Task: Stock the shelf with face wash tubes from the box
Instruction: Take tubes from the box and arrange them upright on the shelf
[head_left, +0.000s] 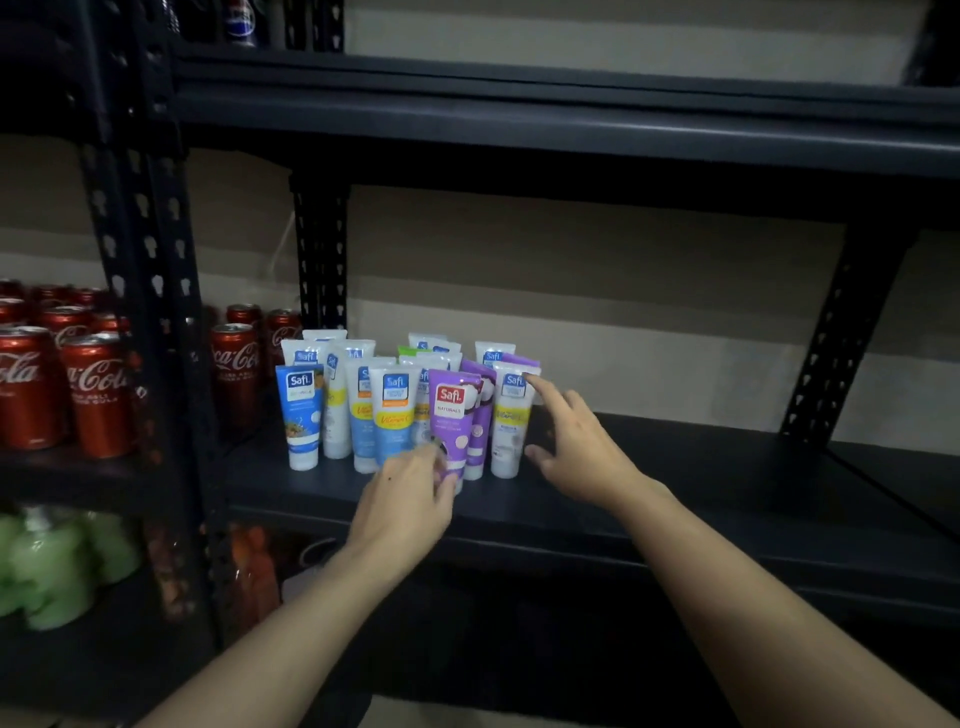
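Both hands are working the upright Safi face wash tubes (387, 410) on the shelf (675, 467), left hand (410, 499) gripping the purple tube (451, 415) at its base, right hand (576, 447) open and fingertip-touching the end white tube (511, 421), so one nudge is risking a domino topple.

Worn on the head, wide-angle; looks forward and slightly down onto the dark shelf (701, 467), near, front-on.

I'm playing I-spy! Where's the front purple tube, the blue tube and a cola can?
front purple tube (450, 415): head view, middle of label
blue tube (300, 413): head view, middle of front
cola can (235, 374): head view, red side
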